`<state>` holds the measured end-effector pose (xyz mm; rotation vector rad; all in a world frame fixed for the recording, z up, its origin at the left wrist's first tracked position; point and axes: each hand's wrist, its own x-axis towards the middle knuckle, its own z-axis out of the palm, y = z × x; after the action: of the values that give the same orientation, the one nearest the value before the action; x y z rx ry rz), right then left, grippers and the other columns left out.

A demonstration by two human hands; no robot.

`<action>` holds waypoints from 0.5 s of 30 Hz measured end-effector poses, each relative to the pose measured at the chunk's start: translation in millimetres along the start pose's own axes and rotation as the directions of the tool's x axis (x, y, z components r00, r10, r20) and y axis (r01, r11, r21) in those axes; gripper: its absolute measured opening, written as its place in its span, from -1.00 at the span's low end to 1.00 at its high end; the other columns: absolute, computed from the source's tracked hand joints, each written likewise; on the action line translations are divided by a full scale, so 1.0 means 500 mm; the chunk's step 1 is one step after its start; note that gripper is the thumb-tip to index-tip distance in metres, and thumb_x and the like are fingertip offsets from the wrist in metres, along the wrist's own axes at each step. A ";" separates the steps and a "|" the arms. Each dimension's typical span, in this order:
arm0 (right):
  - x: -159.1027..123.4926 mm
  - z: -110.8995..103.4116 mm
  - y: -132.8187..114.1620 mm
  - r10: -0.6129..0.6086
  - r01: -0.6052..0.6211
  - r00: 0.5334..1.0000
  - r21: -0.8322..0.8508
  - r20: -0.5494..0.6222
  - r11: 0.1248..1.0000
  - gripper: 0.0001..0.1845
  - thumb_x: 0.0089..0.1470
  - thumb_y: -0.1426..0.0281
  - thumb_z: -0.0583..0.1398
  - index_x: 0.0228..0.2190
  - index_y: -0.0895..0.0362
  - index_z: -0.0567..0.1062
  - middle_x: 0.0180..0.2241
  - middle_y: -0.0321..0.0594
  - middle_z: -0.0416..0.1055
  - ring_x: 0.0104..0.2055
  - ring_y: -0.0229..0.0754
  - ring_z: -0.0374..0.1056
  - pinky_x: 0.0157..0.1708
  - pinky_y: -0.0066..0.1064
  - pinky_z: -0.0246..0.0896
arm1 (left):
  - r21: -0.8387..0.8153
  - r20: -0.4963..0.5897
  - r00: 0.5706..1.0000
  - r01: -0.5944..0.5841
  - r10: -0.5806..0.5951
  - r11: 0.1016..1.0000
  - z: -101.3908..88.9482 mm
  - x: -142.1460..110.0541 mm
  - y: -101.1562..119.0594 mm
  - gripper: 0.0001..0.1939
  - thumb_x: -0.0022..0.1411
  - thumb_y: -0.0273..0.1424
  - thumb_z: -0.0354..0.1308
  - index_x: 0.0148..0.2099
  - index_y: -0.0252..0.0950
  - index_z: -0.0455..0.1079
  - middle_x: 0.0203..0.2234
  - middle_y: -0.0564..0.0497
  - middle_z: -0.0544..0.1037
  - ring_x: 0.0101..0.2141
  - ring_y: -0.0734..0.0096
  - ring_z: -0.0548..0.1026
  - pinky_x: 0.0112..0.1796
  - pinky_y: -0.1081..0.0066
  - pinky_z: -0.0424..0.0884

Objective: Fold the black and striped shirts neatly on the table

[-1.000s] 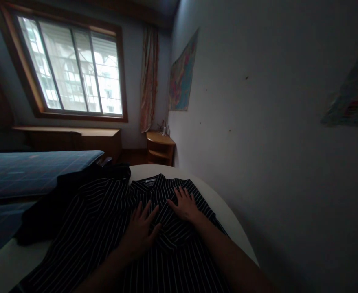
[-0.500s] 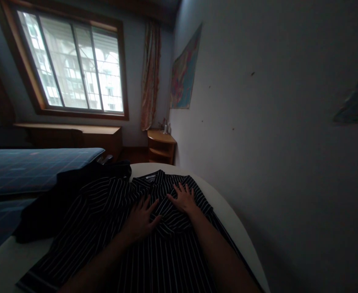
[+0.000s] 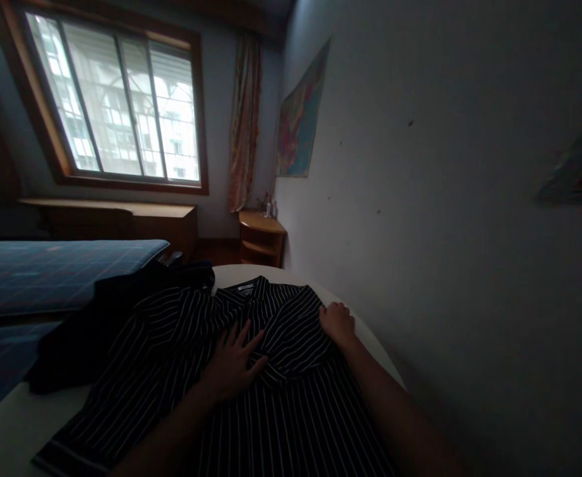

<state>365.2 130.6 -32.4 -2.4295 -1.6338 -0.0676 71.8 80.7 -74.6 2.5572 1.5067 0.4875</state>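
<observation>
A black shirt with thin white stripes [image 3: 291, 411] lies spread over a pale round table [image 3: 365, 331], its collar at the far side. One sleeve stretches out toward the near left. My left hand [image 3: 234, 364] rests flat on the shirt's chest with its fingers spread. At the shirt's right shoulder edge, my right hand [image 3: 339, 323] has its fingers curled and closed on the fabric. Its fingertips are partly hidden.
Dark clothing [image 3: 72, 351] lies at the table's left, against a bed with a blue checked cover [image 3: 62, 271]. A white wall [image 3: 444, 265] runs along the right. Farther back are a wooden corner shelf [image 3: 263, 224] and a desk [image 3: 166, 211] under the window.
My right hand has moved right, from lying spread on the shirt's chest to closing on its right edge. The sleeve fabric there has shifted right. My left hand stays nearly in place.
</observation>
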 end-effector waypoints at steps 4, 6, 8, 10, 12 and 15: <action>0.002 -0.001 0.035 0.025 -0.024 0.997 -0.018 0.069 1.000 -0.50 0.23 0.17 0.00 -0.09 0.25 0.55 -0.03 0.18 0.47 0.03 0.17 0.40 -0.08 -0.10 0.31 | -0.010 -0.006 1.000 -0.016 0.016 1.000 0.000 -0.004 0.008 -0.34 0.34 0.12 -0.11 0.37 -0.01 0.13 0.38 -0.10 0.03 0.34 -0.22 -0.03 0.21 -0.24 -0.01; -0.001 0.001 0.041 0.008 -0.006 0.995 -0.019 0.095 1.000 -0.54 0.21 0.19 0.03 -0.10 0.22 0.54 -0.03 0.12 0.48 0.02 0.12 0.42 -0.09 -0.15 0.31 | -0.007 -0.001 1.000 -0.022 0.022 1.000 0.000 -0.007 0.014 -0.33 0.33 0.12 -0.10 0.37 -0.03 0.13 0.38 -0.10 0.05 0.34 -0.23 -0.03 0.21 -0.25 -0.02; -0.005 0.000 0.043 0.001 0.001 0.994 -0.015 0.113 1.000 -0.57 0.22 0.22 0.02 -0.08 0.21 0.52 -0.04 0.11 0.49 0.00 0.09 0.44 -0.12 -0.19 0.32 | 0.002 0.013 1.000 -0.020 0.020 1.000 -0.001 -0.013 0.020 -0.31 0.33 0.12 -0.10 0.38 -0.06 0.13 0.37 -0.11 0.06 0.33 -0.24 -0.04 0.22 -0.25 -0.03; -0.009 -0.004 0.044 0.007 -0.006 0.992 -0.008 0.123 1.000 -0.56 0.24 0.23 0.00 -0.06 0.23 0.49 -0.05 0.13 0.50 -0.03 0.07 0.46 -0.16 -0.22 0.31 | 0.000 0.017 1.000 -0.014 0.014 1.000 0.000 -0.019 0.026 -0.31 0.33 0.11 -0.09 0.38 -0.07 0.12 0.37 -0.12 0.06 0.33 -0.25 -0.05 0.23 -0.25 -0.03; -0.014 -0.010 0.048 0.012 -0.013 0.992 0.004 0.128 1.000 -0.56 0.25 0.25 -0.01 -0.04 0.24 0.47 -0.07 0.14 0.51 -0.03 0.05 0.47 -0.18 -0.24 0.30 | -0.011 0.007 1.000 -0.007 0.007 1.000 0.001 -0.027 0.031 -0.31 0.32 0.11 -0.09 0.38 -0.08 0.13 0.37 -0.12 0.07 0.33 -0.26 -0.05 0.23 -0.25 -0.04; -0.024 -0.021 0.055 -0.006 0.002 0.992 0.027 0.129 1.000 -0.58 0.24 0.26 0.00 -0.04 0.24 0.46 -0.08 0.13 0.52 -0.01 0.01 0.46 -0.18 -0.29 0.28 | -0.004 -0.005 1.000 0.004 -0.004 1.000 0.002 -0.036 0.038 -0.30 0.32 0.12 -0.11 0.38 -0.08 0.12 0.36 -0.15 0.09 0.33 -0.31 -0.05 0.23 -0.28 -0.07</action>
<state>386.5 107.5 -28.1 -2.4567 -1.6809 0.1132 79.7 55.7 -74.2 2.5510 1.5107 0.4967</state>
